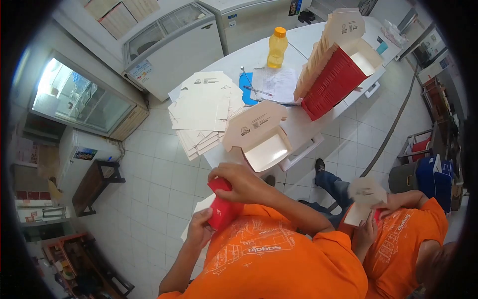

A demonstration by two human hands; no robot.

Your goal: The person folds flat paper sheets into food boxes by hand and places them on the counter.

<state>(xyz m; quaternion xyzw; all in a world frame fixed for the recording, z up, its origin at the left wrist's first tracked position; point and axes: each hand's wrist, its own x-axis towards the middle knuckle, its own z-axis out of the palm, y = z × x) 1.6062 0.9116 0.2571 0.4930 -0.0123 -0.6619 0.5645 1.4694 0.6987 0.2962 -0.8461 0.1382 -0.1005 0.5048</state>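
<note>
Against the front of my orange shirt I hold a red cardboard food box [225,213], its cream inner side showing at the left. My left hand [200,229] grips its lower left side, thumb on the red face. My right hand [244,184] has its fingers bent over the upper edge. Just beyond, on the table's near edge, a folded box [266,149] stands with its printed lid up. Flat cream box blanks [204,107] lie in a loose pile to its left. A tall nested stack of red boxes [334,79] leans at the right.
On the white table [249,62] are a yellow bottle [277,47], papers [276,82] and a pen [259,90]. At my right a co-worker in orange [398,244] holds another box [366,199]. Freezers [174,55] line the back; a dark bench [97,184] stands left.
</note>
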